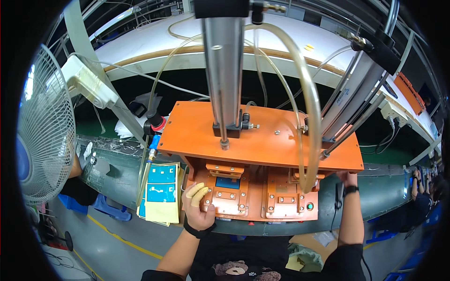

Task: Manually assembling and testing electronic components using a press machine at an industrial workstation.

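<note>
Head view, blue piece: lies in the left fixture [227, 206], its blue face [227, 183] showing under the left press head [225, 169]; loading there looks done, though whether it has been pressed cannot be told.
Right fixture: copper-coloured plate [286, 209]; no blue piece can be made out on it, the back part being hidden.
Sheet stack: blue-faced sheets on pale yellow backing [161, 182], left of the press; by judgement, stock left to work through.
Left hand: [199, 206], at the left fixture's outer edge; yellow covers on two fingers, thumb spread apart, nothing seen in the grasp.
Right hand: [348, 178], partly hidden at the press's right end; grip cannot be told.
Green button: [310, 206], right fixture's front corner.
Orange top plate: [262, 136], overhangs both fixtures; low gap beneath, open toward the person.
Bench: dark green [117, 173], its front edge close before the fixtures; more surface runs right, past the right forearm.
Hose: clear loop [310, 117], hanging before the right fixture, limiting reach from above.
</note>
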A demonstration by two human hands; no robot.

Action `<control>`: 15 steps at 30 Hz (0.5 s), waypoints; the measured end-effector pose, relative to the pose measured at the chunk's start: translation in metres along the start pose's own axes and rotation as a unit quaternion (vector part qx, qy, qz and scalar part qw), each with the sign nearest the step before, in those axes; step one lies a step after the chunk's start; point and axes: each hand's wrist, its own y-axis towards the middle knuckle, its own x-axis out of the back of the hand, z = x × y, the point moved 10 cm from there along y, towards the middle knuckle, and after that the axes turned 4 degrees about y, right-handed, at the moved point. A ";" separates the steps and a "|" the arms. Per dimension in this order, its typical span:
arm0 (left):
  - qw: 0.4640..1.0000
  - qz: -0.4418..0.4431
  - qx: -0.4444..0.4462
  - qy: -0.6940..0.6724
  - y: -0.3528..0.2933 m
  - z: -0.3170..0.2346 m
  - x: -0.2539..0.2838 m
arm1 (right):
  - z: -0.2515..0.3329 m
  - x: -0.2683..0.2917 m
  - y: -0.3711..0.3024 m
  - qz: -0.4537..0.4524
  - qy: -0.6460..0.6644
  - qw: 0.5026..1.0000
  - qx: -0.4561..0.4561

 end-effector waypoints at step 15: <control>0.939 0.129 -0.040 -0.318 -0.007 -0.054 -0.011 | -0.090 -0.113 -0.385 0.468 0.177 0.862 -0.081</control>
